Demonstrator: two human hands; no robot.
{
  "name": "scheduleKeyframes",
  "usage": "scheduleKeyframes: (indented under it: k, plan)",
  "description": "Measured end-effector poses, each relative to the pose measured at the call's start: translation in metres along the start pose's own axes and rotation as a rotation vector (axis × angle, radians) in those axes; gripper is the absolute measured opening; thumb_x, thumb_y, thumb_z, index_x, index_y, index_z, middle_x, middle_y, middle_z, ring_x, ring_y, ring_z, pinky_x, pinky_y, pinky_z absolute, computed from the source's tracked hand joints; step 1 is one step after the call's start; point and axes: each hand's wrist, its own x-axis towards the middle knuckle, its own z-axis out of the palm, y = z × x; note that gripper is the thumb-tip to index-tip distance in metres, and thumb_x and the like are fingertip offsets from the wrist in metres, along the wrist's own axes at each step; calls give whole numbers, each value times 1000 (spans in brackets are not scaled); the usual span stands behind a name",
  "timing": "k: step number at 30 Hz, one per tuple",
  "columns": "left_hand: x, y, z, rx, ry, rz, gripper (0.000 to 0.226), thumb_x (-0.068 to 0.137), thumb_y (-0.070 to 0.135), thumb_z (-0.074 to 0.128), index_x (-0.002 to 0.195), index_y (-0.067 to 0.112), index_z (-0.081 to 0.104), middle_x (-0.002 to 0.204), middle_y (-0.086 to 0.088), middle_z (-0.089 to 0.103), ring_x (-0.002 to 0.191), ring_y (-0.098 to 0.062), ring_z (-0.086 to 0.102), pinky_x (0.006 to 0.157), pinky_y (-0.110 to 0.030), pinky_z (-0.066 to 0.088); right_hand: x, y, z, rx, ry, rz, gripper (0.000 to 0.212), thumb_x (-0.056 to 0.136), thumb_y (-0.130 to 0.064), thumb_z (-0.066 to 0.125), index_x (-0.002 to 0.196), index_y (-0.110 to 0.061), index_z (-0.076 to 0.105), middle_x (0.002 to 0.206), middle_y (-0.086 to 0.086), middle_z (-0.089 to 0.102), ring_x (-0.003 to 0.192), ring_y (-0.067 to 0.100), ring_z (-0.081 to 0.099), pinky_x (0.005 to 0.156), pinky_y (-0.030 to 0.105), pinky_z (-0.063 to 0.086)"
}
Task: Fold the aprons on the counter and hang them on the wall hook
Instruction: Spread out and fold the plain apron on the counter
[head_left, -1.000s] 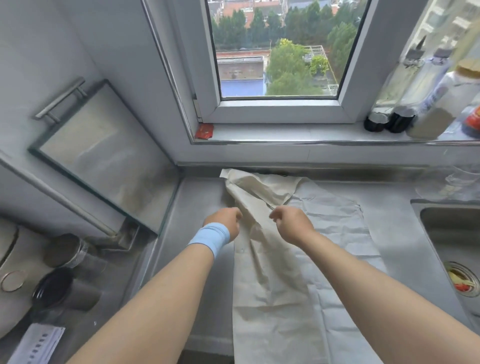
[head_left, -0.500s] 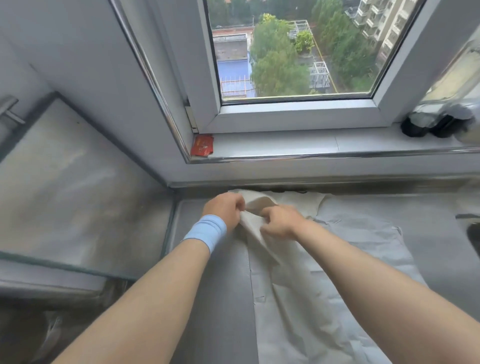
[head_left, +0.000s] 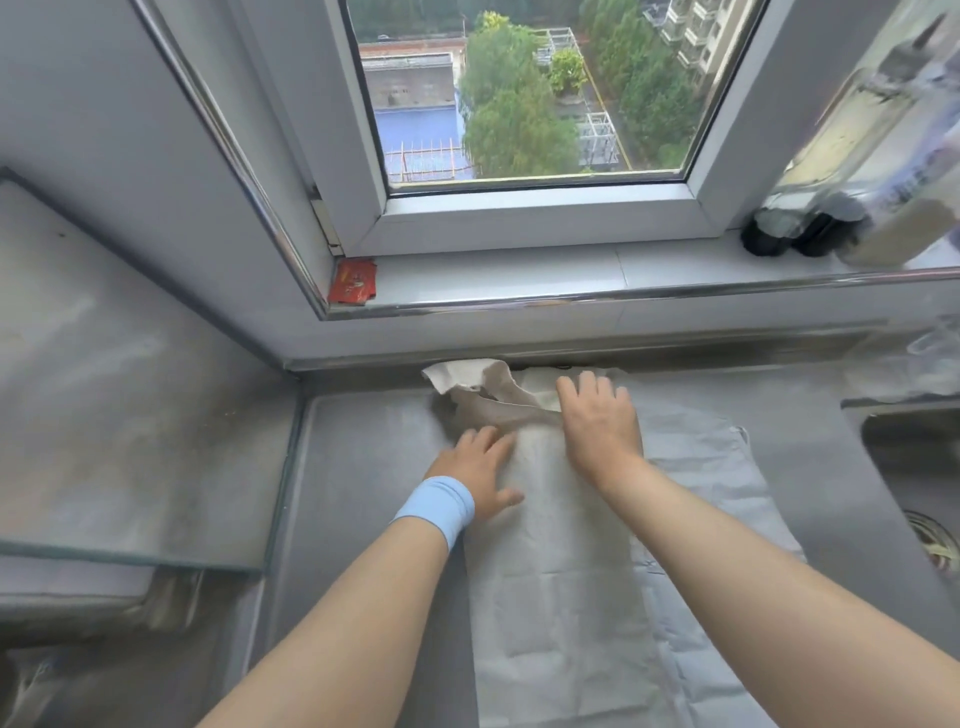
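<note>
A pale beige apron (head_left: 561, 597) lies lengthwise on the steel counter (head_left: 363, 467), its left side folded over onto the middle. Its top end is bunched against the back wall below the window. My left hand (head_left: 480, 475), with a blue wristband, lies flat with spread fingers on the apron's left edge. My right hand (head_left: 600, 421) presses flat on the fold a little farther back. Neither hand grips the cloth. No wall hook is in view.
A sink (head_left: 914, 467) is sunk into the counter at the right. Bottles (head_left: 810, 223) stand on the window sill at the right, and a small red packet (head_left: 353, 281) lies at its left corner. A glass panel (head_left: 130, 389) leans at the left.
Both hands have let go of the pinched apron edge and now lie flat on the cloth. The folded strip lies smoother. The view has moved closer to the window.
</note>
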Motion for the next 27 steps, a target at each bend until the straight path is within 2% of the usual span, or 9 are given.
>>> scheduleKeyframes:
  k: [3, 6, 8, 10, 12, 15, 19, 23, 27]
  plan:
    - [-2, 12, 21, 157, -126, -42, 111, 72, 71, 58, 153, 33, -6, 161, -5, -14, 147, -31, -13, 119, -48, 1, -31, -1, 18, 63, 55, -143, 62, 64, -7, 62, 126, -15, 55, 127, 17, 53, 112, 38, 51, 92, 47, 38]
    - [0, 23, 29, 224, -143, -84, 122, 67, 71, 61, 153, 28, -13, 160, -10, -20, 146, -33, -21, 118, -53, -6, -66, -6, 39, 202, -102, -264, 63, 73, -30, 63, 134, -16, 53, 148, 17, 44, 134, 37, 44, 108, 51, 39]
    - [-2, 31, 27, 231, -121, -75, 118, 70, 62, 65, 155, 21, -5, 160, -9, -17, 148, -30, -15, 119, -51, -1, -88, -4, 48, 212, -269, -251, 71, 82, -48, 45, 147, -18, 40, 158, 16, 28, 144, 34, 30, 114, 50, 28]
    - [-8, 43, 26, 210, -33, -19, 103, 72, 47, 67, 153, 18, 11, 160, -8, -3, 147, -28, 1, 116, -44, 17, -106, 3, 52, 219, -423, -198, 81, 84, -59, 17, 156, -23, 16, 164, 12, 4, 151, 28, 6, 119, 48, 12]
    - [-17, 59, 29, 155, 57, 52, 80, 74, 37, 65, 144, 23, 29, 153, -4, 18, 138, -25, 21, 105, -39, 33, -118, 13, 50, 190, -432, -179, 78, 87, -59, 11, 157, -24, 4, 164, 9, -7, 152, 25, -5, 120, 47, 6]
    - [-32, 84, 40, 104, 21, 10, 67, 76, 43, 62, 136, 26, 37, 145, -2, 27, 130, -25, 30, 98, -40, 38, -130, 31, 43, 228, -384, -152, 66, 97, -46, 39, 155, -21, 18, 165, 9, 1, 152, 25, 2, 118, 45, 15]
    - [-44, 125, 50, 88, 3, -80, 73, 81, 43, 60, 143, 24, 28, 157, -5, 11, 143, -27, 15, 112, -45, 27, -166, 79, 27, 391, -233, 14, 48, 88, -22, 58, 135, -16, 52, 152, 14, 37, 139, 33, 36, 103, 46, 36]
    - [-51, 181, 55, -26, 69, -6, 61, 88, 34, 56, 144, 26, 34, 151, -3, 27, 137, -24, 29, 107, -39, 35, -210, 132, 18, 360, -263, 204, 46, 90, -17, 50, 136, -20, 48, 138, 6, 44, 127, 27, 41, 98, 38, 39]
    - [-60, 239, 68, -96, -26, 37, 50, 91, 30, 54, 139, 29, 40, 140, -2, 37, 131, -24, 36, 100, -41, 42, -256, 166, 21, 411, -388, 479, 46, 92, -25, 51, 136, -18, 41, 135, 8, 40, 124, 29, 40, 93, 38, 43]
